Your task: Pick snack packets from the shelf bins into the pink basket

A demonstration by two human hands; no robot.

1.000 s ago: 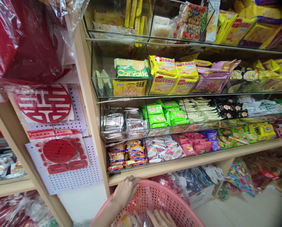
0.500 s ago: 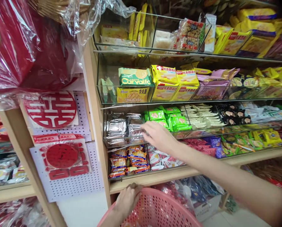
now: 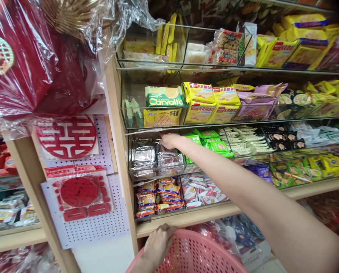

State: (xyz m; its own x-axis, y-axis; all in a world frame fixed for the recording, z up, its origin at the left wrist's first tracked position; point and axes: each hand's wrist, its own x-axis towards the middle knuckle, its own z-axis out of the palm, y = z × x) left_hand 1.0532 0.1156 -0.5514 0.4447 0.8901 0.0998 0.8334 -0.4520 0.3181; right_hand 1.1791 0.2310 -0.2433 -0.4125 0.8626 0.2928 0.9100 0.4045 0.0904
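- Left hand: fingers curled over the rim of the pink perforated basket, so gripping it.
- Basket sits at the bottom of the view, just below the wooden ledge; the bottom edge of the view cuts it off.
- Right hand: reached into the clear bin of silver-wrapped packets, at the back of the right stack (fingertips partly hidden, can't tell if they've closed on one).
- Silver-wrapped packets: two stacks side by side, far-left bin, second row up. Left stack clear of the hand.
- Green packets in the next bin right, partly behind the forearm; cream packets, then black packets further along.
- Row below: orange-and-blue packets under the silver ones, white-and-pink packets beside them.
- Row above: green Carvalfo pack on a yellow pack, yellow KAMAN packs to its right.
- Left of the shelving: red double-happiness cutout on white pegboard.
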